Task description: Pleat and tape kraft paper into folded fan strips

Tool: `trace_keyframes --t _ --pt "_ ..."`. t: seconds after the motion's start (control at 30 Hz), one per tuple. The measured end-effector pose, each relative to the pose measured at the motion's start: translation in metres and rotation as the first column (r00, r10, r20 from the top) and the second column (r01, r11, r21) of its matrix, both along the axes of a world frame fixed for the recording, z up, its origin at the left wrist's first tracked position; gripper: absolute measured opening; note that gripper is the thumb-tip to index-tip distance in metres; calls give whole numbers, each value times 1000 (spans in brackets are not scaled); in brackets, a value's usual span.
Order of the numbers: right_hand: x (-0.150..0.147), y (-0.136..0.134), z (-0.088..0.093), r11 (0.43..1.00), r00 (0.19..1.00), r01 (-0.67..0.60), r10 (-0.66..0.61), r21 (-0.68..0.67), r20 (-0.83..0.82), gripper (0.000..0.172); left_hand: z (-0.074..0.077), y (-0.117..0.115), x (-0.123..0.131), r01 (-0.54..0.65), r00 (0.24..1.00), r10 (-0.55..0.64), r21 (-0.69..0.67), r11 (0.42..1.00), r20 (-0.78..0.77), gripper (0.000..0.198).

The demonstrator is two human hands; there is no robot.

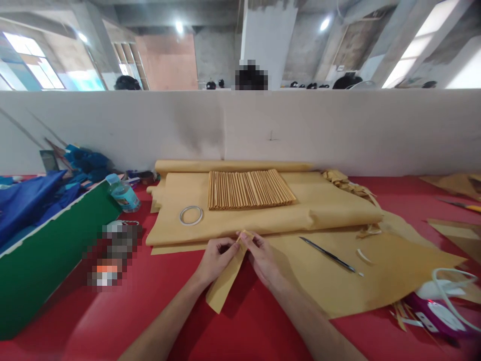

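A strip of brown kraft paper (227, 286) is pinched at its upper end between my two hands, its loose end hanging down toward me. My left hand (216, 258) grips the strip's left edge with thumb and fingers. On the other edge, my right hand (263, 255) is closed with thumb and fingertips at the top corner. Just beyond them lies a large folded sheet of kraft paper (233, 225). On that sheet sits a row of narrow folded paper strips (250, 189), packed side by side. A roll of tape (191, 215) rests to its left.
A black pen or slim knife (330, 254) lies on a flat kraft sheet (311, 281) at right. A magenta device with a white cord (439, 313) is at the right edge. At left stand a plastic bottle (124, 194) and a green panel (56, 258). A white partition (150, 125) closes the back.
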State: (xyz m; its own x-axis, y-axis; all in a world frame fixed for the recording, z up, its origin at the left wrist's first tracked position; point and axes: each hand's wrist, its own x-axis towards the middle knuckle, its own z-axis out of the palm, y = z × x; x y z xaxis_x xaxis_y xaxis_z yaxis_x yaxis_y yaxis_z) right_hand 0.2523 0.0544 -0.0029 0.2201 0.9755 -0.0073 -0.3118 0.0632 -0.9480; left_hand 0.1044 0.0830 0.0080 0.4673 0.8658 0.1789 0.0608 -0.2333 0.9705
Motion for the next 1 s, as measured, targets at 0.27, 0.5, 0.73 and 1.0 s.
trace_keyframes --t 0.27,0.5,0.73,1.0 --pt "8 0 -4 999 997 47 -48 16 59 30 0 -3 1 15 1000 -15 -16 1000 -15 39" --pt "5 -1 0 1000 988 -11 11 -1 155 36 2 1 -3 -47 999 48 22 999 -16 35" --pt "8 -2 5 999 961 33 -41 34 273 34 1 5 -4 -23 999 21 -35 999 -46 38" --pt "30 10 0 970 943 236 -244 64 227 31 3 3 -7 73 991 -94 -207 976 -94 39"
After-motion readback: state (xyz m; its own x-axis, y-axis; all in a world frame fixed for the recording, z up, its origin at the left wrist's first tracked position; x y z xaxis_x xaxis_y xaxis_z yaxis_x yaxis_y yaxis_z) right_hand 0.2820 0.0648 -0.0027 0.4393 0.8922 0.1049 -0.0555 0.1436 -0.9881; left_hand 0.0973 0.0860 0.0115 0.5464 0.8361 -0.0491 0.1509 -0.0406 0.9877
